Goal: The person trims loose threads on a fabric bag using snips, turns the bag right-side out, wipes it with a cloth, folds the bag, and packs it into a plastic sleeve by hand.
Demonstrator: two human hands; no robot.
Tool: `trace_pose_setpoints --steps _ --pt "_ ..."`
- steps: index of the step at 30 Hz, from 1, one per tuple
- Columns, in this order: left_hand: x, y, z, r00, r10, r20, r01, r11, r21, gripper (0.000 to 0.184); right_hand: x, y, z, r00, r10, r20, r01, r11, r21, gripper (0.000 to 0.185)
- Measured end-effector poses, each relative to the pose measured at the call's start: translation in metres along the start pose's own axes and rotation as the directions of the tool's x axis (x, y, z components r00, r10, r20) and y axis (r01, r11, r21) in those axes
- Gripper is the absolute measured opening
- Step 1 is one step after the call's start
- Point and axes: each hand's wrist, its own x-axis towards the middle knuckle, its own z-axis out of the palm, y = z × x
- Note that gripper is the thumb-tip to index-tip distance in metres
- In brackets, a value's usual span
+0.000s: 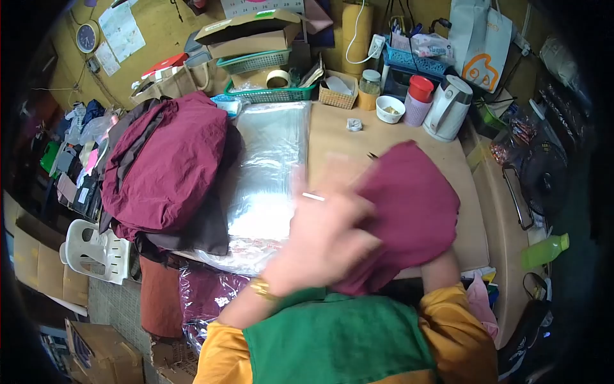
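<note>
Your left hand [329, 233] is blurred at the frame's centre; your right hand is hidden by the maroon cloth [412, 205], right of centre. The top edge cuts off the calendar [272, 8] at upper centre.

Yellowish wall [161, 32], white plastic chair [96, 259]

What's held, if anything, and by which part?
Cannot tell: draped maroon cloth covers the right hand, hiding any grip; left hand is blurred, contact unclear.

Glare whitens the plastic sheets [263, 185]; the left fingers [355, 208] are blurred; dark edges curve.
</note>
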Motion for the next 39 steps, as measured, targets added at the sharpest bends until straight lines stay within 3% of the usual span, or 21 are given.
trace_pose_setpoints --steps 1,3,5,6,10,15,17,18,20,21,23,25,27,28,30,31,32,33,35,37,39 --pt "-0.014 -0.024 -0.014 0.988 -0.091 -0.125 0.097 0.994 0.043 0.032 0.005 0.001 -0.008 0.997 0.013 -0.079 -0.013 1.000 0.003 0.022" --pt "-0.037 -0.074 0.026 0.945 -0.328 0.011 0.288 0.811 -0.509 0.045 0.012 0.009 -0.013 0.992 0.058 -0.113 -0.057 0.998 0.016 0.023" --pt "-0.059 -0.091 0.078 0.795 -0.388 0.466 0.577 0.250 -0.778 0.071 0.003 0.015 -0.010 0.994 0.072 -0.079 -0.065 0.993 0.095 0.024" --pt "-0.062 -0.085 0.092 0.739 -0.417 0.528 0.597 0.044 -0.801 0.074 -0.006 0.015 -0.004 0.996 0.065 -0.058 -0.054 0.985 0.162 0.024" --pt "-0.078 -0.090 0.120 0.652 -0.411 0.637 0.454 -0.460 -0.763 0.075 -0.050 0.021 0.049 0.977 -0.031 0.210 -0.059 0.912 0.406 0.027" --pt "-0.085 -0.079 0.106 0.563 -0.619 0.548 0.349 -0.423 -0.836 0.073 -0.060 0.027 0.085 0.945 -0.052 0.324 -0.110 0.879 0.463 0.030" --pt "-0.106 -0.098 0.122 0.850 -0.441 0.288 -0.087 -0.656 -0.749 0.066 -0.043 0.029 0.082 0.982 0.016 0.187 -0.089 0.915 0.393 0.032" --pt "-0.101 -0.092 0.114 0.849 -0.442 0.290 -0.086 -0.658 -0.748 0.066 -0.031 0.032 0.080 0.995 0.050 0.091 -0.078 0.940 0.332 0.033" --pt "-0.085 -0.074 0.091 0.728 -0.685 -0.026 0.025 0.064 -0.998 0.048 -0.005 0.038 0.074 0.994 0.083 -0.067 -0.070 0.981 0.179 0.034" --pt "-0.093 -0.083 0.094 0.728 -0.685 -0.025 0.025 0.063 -0.998 0.048 0.007 0.042 0.071 0.990 0.088 -0.108 -0.077 0.992 0.104 0.035" --pt "-0.118 -0.110 0.101 0.863 -0.494 -0.103 0.247 0.591 -0.768 0.034 0.020 0.046 0.071 0.980 0.076 -0.182 -0.082 0.996 -0.027 0.037" --pt "-0.112 -0.107 0.095 0.818 -0.566 -0.101 0.288 0.556 -0.780 0.022 0.032 0.049 0.073 0.973 0.060 -0.224 -0.090 0.988 -0.128 0.038" --pt "-0.104 -0.120 0.080 0.614 -0.613 -0.498 0.449 0.790 -0.417 0.016 0.051 0.053 0.067 0.964 0.037 -0.264 -0.100 0.968 -0.230 0.040" --pt "-0.097 -0.112 0.067 0.613 -0.617 -0.493 0.453 0.786 -0.421 0.016 0.059 0.054 0.062 0.961 0.030 -0.274 -0.109 0.954 -0.277 0.041" --pt "-0.081 -0.082 0.029 0.765 -0.530 -0.367 0.273 0.781 -0.562 0.013 0.073 0.057 0.056 0.959 0.021 -0.282 -0.127 0.924 -0.361 0.043" --pt "-0.078 -0.048 0.022 0.903 -0.428 0.044 0.260 0.462 -0.848 0.015 0.075 0.058 0.056 0.961 0.023 -0.274 -0.134 0.909 -0.394 0.043" --pt "-0.052 -0.029 0.012 0.984 -0.021 0.177 0.139 0.718 -0.682 0.016 0.074 0.059 0.060 0.967 0.021 -0.255 -0.131 0.897 -0.423 0.044" --pt "-0.048 -0.016 0.036 0.907 0.055 0.417 0.291 0.632 -0.718 0.019 0.071 0.061 0.064 0.970 0.023 -0.244 -0.133 0.885 -0.447 0.045" --pt "-0.059 -0.038 0.082 0.959 -0.085 0.271 0.182 0.916 -0.358 0.017 0.055 0.064 0.077 0.979 0.023 -0.203 -0.120 0.870 -0.479 0.047" --pt "-0.063 -0.067 0.079 0.753 -0.564 0.339 0.491 0.825 0.281 0.014 0.038 0.066 0.086 0.983 0.031 -0.182 -0.119 0.862 -0.493 0.049" --pt "-0.078 -0.099 0.065 0.898 -0.396 -0.195 0.436 0.863 0.256 0.016 0.026 0.067 0.087 0.977 0.056 -0.206 -0.149 0.872 -0.467 0.051"
